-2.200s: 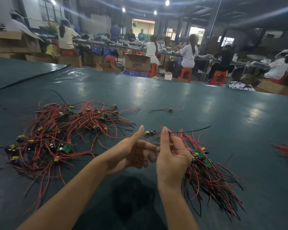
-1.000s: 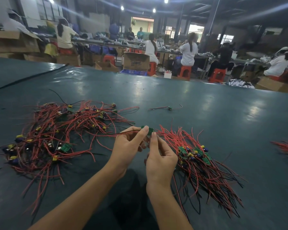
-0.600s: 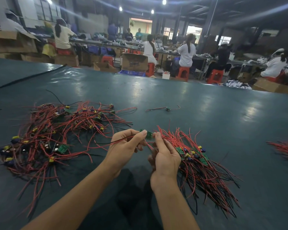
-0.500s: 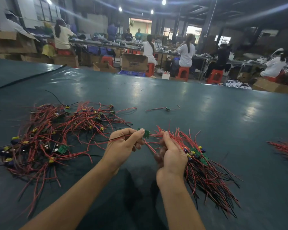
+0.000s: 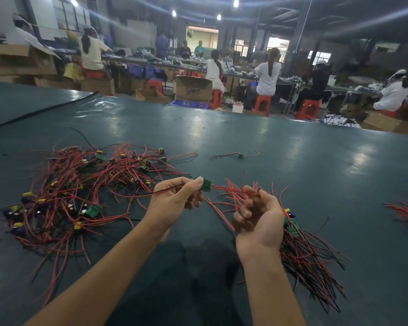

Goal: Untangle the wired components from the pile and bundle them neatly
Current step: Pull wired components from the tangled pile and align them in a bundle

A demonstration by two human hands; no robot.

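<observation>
Right hand [image 5: 259,217] now turned palm-up: left hand [image 5: 172,203] pinches the green board [image 5: 206,184], right fingers [image 5: 245,209] curl round its red leads [image 5: 231,189] — held taut, likely to straighten them for bundling.

Dim workshop, ceiling lamps [image 5: 236,2], red stools [image 5: 262,103] (occupied); cardboard boxes [image 5: 193,88]

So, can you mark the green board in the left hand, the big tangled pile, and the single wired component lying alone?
green board [image 5: 206,184]: head view, middle of its visible face.
tangled pile [image 5: 80,191]: head view, red wires near its centre.
single wired component [image 5: 240,155]: head view, its small green body.
</observation>
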